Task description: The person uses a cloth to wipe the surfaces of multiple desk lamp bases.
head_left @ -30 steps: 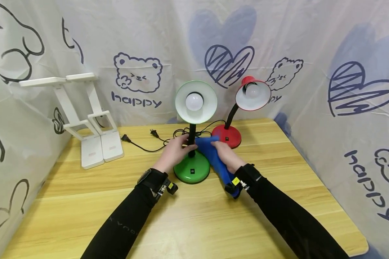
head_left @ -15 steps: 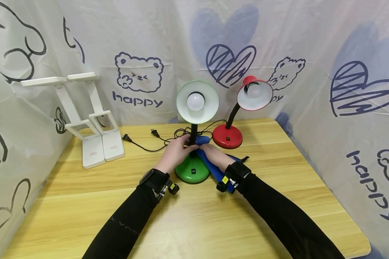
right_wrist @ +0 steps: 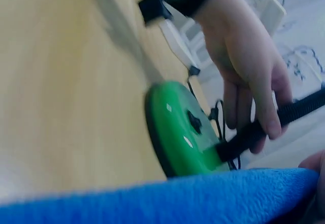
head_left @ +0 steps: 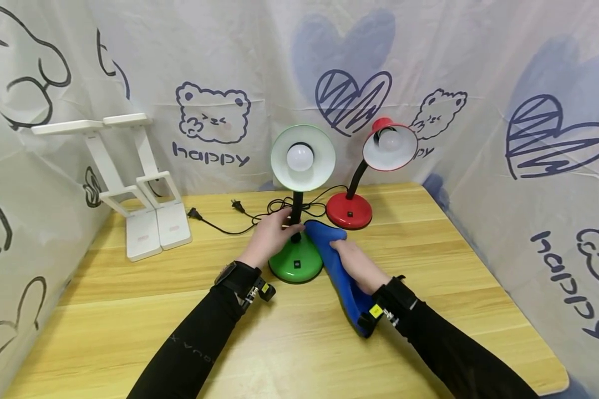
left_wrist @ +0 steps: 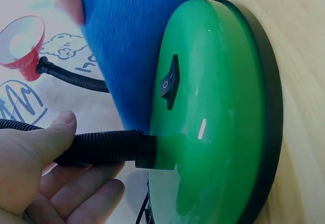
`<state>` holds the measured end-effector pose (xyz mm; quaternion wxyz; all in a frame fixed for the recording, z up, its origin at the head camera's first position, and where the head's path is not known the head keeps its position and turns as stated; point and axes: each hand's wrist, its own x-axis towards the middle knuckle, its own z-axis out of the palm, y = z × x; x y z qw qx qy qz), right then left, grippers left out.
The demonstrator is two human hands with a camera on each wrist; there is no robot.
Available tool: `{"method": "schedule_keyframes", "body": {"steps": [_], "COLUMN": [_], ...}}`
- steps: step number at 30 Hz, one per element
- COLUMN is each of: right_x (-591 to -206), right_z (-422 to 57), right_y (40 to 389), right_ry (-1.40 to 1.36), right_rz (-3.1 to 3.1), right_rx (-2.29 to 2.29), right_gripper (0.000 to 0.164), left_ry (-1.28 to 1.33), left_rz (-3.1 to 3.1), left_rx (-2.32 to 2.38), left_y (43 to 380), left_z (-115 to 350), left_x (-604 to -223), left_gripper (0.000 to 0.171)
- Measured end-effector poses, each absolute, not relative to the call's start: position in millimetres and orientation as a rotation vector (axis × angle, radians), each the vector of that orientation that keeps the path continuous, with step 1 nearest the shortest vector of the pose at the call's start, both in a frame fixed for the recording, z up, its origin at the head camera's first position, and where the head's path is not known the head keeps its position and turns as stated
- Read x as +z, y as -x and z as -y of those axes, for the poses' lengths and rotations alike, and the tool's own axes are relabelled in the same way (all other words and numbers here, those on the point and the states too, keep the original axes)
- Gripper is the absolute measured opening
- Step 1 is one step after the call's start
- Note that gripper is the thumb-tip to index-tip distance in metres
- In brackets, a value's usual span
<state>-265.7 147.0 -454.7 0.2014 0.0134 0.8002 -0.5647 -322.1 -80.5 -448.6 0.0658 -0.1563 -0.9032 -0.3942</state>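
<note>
Head view: right hand holds blue cloth.

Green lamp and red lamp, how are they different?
The green lamp stands nearer; the red lamp stands farther back. The left hand holds the green lamp; no hand touches the red lamp. The red lamp bends right; the green lamp looks upright. Both have round bases and white bulbs.

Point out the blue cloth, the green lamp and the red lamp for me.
Blue cloth [head_left: 336,267]: head view, on the middle of its visible face.
Green lamp [left_wrist: 216,99]: left wrist view, on the glossy top of its base.
Red lamp [head_left: 356,179]: head view, on its bent black neck.
</note>
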Motion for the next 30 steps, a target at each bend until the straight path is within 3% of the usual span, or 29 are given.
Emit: {"method": "schedule_keyframes", "body": {"steps": [15, 30], "right_x": [-459.3, -461.9], "right_z": [-125.3, -123.8], "right_y": [199.6, 235.9], "right_ry": [0.072, 0.066], "right_rz": [-2.367, -2.320], "right_rx": [-1.513, -1.590], "right_gripper": [0.063, 0.061], "left_ry": [0.470, 0.437], "left_rz": [2.731, 2.671], "left_rx": [-1.219, -1.336], "left_y": [322.7, 321.2], "left_z": [83.6, 82.6], "left_x": [-452.0, -451.8], "left_gripper": [0.029, 0.020]}}
